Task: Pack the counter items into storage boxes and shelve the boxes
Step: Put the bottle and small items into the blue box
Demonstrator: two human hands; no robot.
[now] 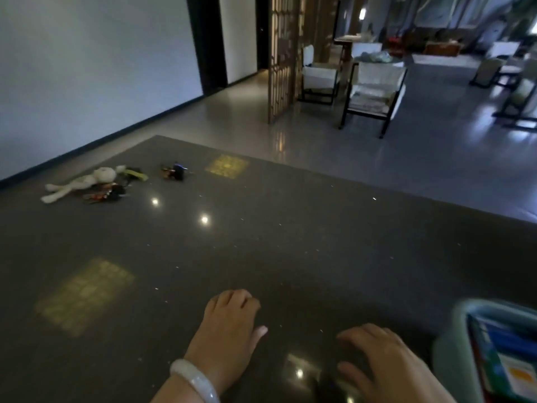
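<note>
From the head view, a dark, glossy table (261, 242) is filling most of the frame, with ceiling lights and two yellowish lattice patches reflecting off its surface. The left hand (229, 324) is resting near the table's near edge, wearing a pale bangle (193, 379) at the wrist; its fingers are curling under at the knuckles and its thumb is pointing out to the right, so its grip is clenched loosely with nothing seen in it. The right hand (383, 362) is hovering or lying just to the right of it, fingers spreading fairly straight and pointing left, its grip released and grasping nothing. Just beside the right hand, at the lower right corner, a pale green storage box (453, 359) is standing with colourful flat items (511, 359) showing inside it, too blurred to name. Well away at the table's far left, a white plush rabbit (84, 181) is lying on its side, touching a small heap of dark and reddish items (107, 193) with a yellow-green strip (136, 173) beside its head. A little to the right of that heap, apart from it, a small dark object (175, 171) is sitting on its own. Beyond the table, grey floor is stretching toward a wooden lattice screen (283, 56) and white-cushioned armchairs (374, 88).
</note>
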